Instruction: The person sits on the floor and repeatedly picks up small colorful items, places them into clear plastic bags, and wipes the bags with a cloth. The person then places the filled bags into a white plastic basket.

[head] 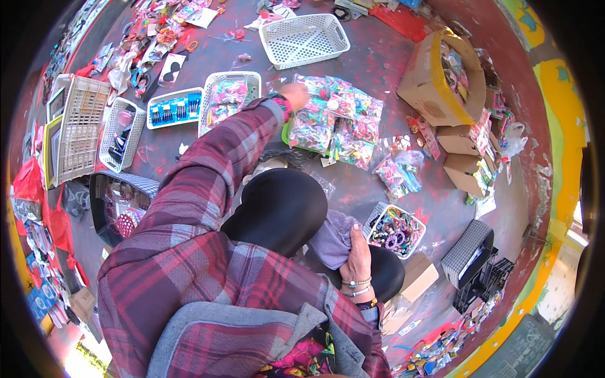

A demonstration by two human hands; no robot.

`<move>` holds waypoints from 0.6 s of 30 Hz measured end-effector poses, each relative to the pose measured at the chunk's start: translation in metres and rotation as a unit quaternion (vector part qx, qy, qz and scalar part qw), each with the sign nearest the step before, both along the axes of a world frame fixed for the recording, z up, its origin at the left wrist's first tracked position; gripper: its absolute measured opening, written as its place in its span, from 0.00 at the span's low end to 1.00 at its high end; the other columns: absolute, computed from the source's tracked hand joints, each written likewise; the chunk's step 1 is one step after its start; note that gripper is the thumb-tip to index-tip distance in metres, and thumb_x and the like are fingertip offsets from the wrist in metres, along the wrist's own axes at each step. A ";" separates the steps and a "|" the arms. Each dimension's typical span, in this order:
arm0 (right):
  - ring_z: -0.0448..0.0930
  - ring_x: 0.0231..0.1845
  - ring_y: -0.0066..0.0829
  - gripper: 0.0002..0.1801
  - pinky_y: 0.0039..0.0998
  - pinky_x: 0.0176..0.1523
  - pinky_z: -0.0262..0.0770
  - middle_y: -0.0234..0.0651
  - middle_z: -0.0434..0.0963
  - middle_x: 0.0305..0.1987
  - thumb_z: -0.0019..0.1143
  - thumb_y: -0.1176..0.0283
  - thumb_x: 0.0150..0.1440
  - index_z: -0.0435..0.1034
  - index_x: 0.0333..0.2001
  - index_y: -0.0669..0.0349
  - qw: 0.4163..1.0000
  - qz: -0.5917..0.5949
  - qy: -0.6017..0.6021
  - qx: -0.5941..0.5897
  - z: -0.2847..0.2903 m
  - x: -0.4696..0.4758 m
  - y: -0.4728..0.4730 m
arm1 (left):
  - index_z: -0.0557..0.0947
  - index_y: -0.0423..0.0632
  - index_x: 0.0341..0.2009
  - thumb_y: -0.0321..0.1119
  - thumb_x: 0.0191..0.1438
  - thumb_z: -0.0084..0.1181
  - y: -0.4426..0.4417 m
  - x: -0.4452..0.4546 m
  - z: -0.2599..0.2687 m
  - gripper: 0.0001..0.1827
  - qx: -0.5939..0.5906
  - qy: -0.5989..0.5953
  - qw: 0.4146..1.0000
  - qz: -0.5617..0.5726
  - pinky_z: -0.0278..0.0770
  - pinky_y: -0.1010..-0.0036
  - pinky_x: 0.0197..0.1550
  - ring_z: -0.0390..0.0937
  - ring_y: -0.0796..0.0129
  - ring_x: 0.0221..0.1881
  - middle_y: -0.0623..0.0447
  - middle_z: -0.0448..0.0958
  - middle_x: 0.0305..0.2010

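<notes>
My left hand (295, 96) reaches forward to the far left corner of a spread of clear bags of colourful small items (352, 101). Its fingers are curled against the bags, and whether they pinch one is hidden. The bags cover a green tray (302, 148), of which only the edge shows. Down by my knee, my right hand (358, 257) holds a folded purple cloth (333, 238). Left of the bags stands a white perforated basket (257, 85) with similar bags inside. A slim white basket (175, 126) beside it carries blue packs of black brushes.
A white basket (305, 21) stands at the back. To the right are a large cardboard box (425, 90), loose bags (390, 172) and a basket of hair ties (422, 236). A houndstooth case (125, 178) and a white basket (108, 153) stand left.
</notes>
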State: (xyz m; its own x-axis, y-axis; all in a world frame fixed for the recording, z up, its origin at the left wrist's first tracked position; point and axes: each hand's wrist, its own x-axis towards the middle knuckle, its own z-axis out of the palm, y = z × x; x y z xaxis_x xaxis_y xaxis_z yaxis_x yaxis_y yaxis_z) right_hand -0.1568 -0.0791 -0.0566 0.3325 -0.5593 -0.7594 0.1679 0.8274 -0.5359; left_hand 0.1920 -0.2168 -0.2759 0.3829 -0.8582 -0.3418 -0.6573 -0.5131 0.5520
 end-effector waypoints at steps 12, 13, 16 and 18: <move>0.70 0.51 0.29 0.19 0.31 0.56 0.64 0.38 0.69 0.50 0.38 0.65 0.61 0.62 0.50 0.68 0.999 -0.037 0.016 0.018 -0.001 -0.044 0.001 | 0.71 0.31 0.44 0.47 0.34 0.65 -0.097 -0.080 -0.038 0.38 -0.016 0.130 0.935 0.330 0.71 0.67 0.47 0.73 0.50 0.45 0.36 0.73 0.44; 0.70 0.51 0.30 0.19 0.31 0.56 0.64 0.38 0.69 0.50 0.38 0.65 0.61 0.62 0.50 0.68 0.999 -0.035 0.016 0.023 -0.001 -0.046 0.001 | 0.67 0.30 0.47 0.47 0.31 0.66 -0.099 -0.083 -0.039 0.43 -0.007 0.146 0.928 0.343 0.71 0.68 0.48 0.72 0.50 0.47 0.35 0.72 0.46; 0.70 0.52 0.31 0.19 0.32 0.57 0.63 0.39 0.69 0.51 0.38 0.65 0.61 0.61 0.50 0.68 0.999 -0.039 0.014 0.034 0.000 -0.047 0.000 | 0.63 0.32 0.51 0.46 0.33 0.65 -0.099 -0.090 -0.011 0.44 0.071 0.159 0.940 0.294 0.69 0.67 0.50 0.70 0.50 0.50 0.35 0.69 0.50; 0.70 0.52 0.32 0.19 0.33 0.57 0.63 0.39 0.69 0.51 0.38 0.65 0.61 0.61 0.51 0.68 0.998 -0.038 0.004 0.043 0.000 -0.047 -0.002 | 0.63 0.36 0.53 0.45 0.36 0.61 -0.096 -0.089 -0.003 0.41 0.069 0.197 0.939 0.273 0.68 0.66 0.52 0.69 0.50 0.52 0.36 0.68 0.51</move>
